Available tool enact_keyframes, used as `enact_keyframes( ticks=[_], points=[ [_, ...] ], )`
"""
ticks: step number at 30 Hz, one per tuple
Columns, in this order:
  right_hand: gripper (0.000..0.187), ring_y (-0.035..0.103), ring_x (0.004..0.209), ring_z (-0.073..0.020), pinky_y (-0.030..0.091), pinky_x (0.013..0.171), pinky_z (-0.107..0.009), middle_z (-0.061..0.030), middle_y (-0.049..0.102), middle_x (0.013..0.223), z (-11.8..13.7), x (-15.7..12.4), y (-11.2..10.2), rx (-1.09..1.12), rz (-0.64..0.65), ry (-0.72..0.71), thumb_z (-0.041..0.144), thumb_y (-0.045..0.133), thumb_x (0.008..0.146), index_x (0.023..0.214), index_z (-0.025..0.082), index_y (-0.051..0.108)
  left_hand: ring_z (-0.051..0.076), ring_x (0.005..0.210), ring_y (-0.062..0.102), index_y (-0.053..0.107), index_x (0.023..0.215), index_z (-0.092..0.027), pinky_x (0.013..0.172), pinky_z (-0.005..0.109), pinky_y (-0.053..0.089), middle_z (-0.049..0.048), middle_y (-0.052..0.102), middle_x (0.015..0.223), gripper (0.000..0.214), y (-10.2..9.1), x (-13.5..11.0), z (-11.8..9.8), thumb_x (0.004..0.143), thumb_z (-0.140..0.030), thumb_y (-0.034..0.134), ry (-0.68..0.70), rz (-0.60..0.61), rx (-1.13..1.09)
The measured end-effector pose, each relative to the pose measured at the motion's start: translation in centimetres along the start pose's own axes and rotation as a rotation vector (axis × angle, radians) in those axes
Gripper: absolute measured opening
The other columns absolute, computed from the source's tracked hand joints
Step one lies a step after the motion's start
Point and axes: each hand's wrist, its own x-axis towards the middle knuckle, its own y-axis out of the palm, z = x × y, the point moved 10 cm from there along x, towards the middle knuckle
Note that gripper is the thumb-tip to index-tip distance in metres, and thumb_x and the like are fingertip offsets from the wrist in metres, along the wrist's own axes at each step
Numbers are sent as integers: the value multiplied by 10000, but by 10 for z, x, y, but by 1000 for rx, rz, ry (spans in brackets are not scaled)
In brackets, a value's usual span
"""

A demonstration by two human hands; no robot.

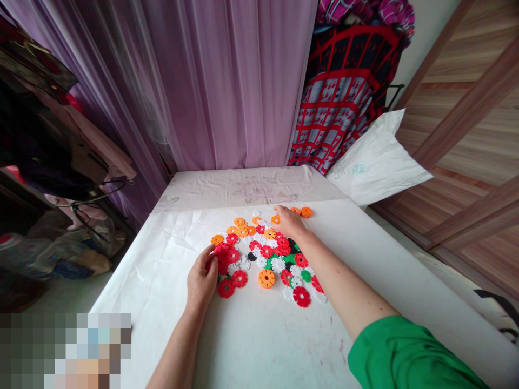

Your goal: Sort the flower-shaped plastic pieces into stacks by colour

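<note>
Two hands here: left hand point(201, 278) at eight o'clock on the disc pile point(278, 264), fingers curled against red discs point(226, 259), maybe to stop them sliding, right hand point(288, 221) bent by an orange disc point(275, 219) at one o'clock; can't tell if either's pinching anything. Orange stack point(266, 279) lies flat at six o'clock, probably so it won't topple, on the white table point(259, 346).

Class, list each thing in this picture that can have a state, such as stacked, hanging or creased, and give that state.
Red pieces: loose, many overlapping
Left hand: curled, touching some of these
Right hand: extended to the far side, grip hidden
Front orange pieces: apparently stacked
Purple curtain: hanging in folds
White table cover: creased at left
Wooden doors: appear shut
</note>
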Motion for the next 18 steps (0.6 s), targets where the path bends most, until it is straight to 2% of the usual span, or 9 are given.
enact_keyframes(
  ticks=[4,9,11,14,16,18],
  points=[
    [516,634,1121,-198,479,968,-312,-98,672,1211,9,-36,-5,132,-78,-41,213,644,791,1288,183,508,201,892,704,648,1225,-208,866,352,547,71,758,1014,454,0,0,-1,834,-391,506,-4,7,0],
    [417,664,1053,-217,513,946,-366,-65,703,1143,4,-95,-6,485,-212,-120,196,613,722,1137,232,589,202,897,704,646,1231,-196,864,348,547,76,757,1016,465,1,1,-3,830,-383,502,-9,13,11],
    [375,677,1000,-212,530,910,-365,-74,709,1116,-12,-110,0,617,-238,-43,214,585,714,1088,221,602,201,890,704,647,1231,-194,862,346,548,74,758,1009,465,1,1,-5,830,-379,500,-2,10,21],
    [317,689,838,-185,558,765,-317,-61,718,980,-33,-128,17,880,-241,116,289,561,730,1033,208,605,200,876,705,654,1220,-198,854,347,550,67,761,991,456,-1,1,-6,832,-377,493,9,-5,42],
    [281,669,726,-167,547,674,-285,-33,709,853,-35,-139,29,989,-200,165,352,569,748,984,209,621,199,867,704,657,1217,-200,850,345,551,62,763,984,454,-2,1,-7,835,-381,488,17,-12,56],
    [251,649,678,-162,536,645,-279,-18,697,782,-31,-148,34,994,-169,161,389,573,768,931,214,649,197,866,703,654,1223,-200,851,343,550,61,764,990,458,-1,1,-7,840,-384,485,23,-9,67]
  ],
)
